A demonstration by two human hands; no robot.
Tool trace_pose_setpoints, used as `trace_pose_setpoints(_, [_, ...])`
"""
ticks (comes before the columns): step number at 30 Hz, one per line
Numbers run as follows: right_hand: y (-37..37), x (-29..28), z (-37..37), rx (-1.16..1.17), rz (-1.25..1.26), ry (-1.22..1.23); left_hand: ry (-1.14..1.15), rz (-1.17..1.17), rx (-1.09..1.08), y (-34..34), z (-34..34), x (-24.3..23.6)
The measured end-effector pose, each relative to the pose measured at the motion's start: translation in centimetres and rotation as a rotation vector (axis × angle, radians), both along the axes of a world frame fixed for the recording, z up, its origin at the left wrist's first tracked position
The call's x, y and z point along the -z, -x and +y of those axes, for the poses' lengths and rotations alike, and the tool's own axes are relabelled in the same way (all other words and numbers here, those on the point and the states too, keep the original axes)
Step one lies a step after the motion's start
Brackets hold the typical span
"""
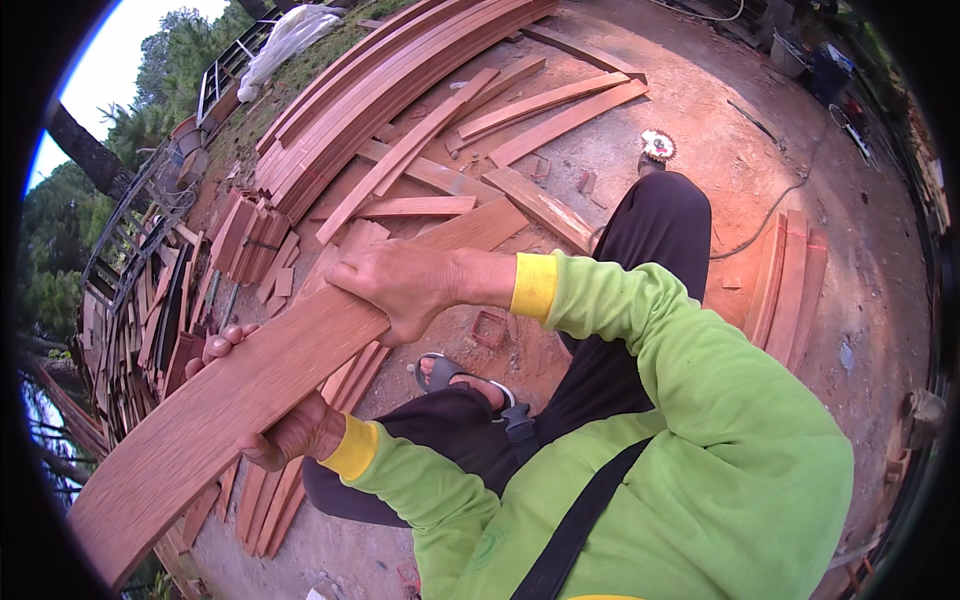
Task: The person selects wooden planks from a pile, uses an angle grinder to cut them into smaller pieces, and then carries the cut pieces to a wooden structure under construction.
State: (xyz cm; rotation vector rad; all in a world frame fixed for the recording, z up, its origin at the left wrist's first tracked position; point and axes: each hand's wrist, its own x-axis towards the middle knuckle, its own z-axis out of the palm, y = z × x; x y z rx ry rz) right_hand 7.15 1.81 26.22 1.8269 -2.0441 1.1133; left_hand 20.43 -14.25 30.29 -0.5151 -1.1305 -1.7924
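A long reddish-brown wooden plank (230, 400) slants across my front, from the lower left up toward the middle. My left hand (308, 428) supports it from below, with the thumb on the near edge and fingertips showing past the far edge. Higher up the plank, my right hand (395, 285) is closed over it from above, the fingers wrapped round the edge. Under and beyond the plank lie more loose boards (262, 508), partly hidden by it. My sandalled foot (465, 380) rests on the ground just right of them.
Long boards are stacked (370, 90) at the far left, with shorter bundled pieces (250, 238) nearer. A power tool with a round toothed blade (657, 146) lies beyond my knee. Its dark cable (770, 215) crosses the dusty ground. Several boards (787, 285) lie at right.
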Motion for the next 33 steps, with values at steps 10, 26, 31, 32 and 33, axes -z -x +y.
trace_pose_setpoints(10, [-0.4,-0.4,0.8,-0.077,-0.074,0.083,-0.135,-0.162,-0.120,-0.7,1.9,-2.5])
trace_pose_setpoints(26, [2.0,-13.9,13.6,0.206,0.287,-0.331,-0.387,0.036,0.052,5.0,9.7,-4.9])
trace_pose_setpoints(31, [0.4,-15.8,15.3,0.189,0.322,-0.364,-0.510,-0.006,0.220,5.4,11.6,-5.2])
trace_pose_setpoints(32, [0.1,-15.9,15.3,0.191,0.267,-0.401,-0.547,-0.010,0.277,5.4,11.8,-5.2])
trace_pose_setpoints(33, [-0.2,-16.2,15.7,0.192,0.245,-0.440,-0.545,0.003,0.301,5.5,12.3,-5.0])
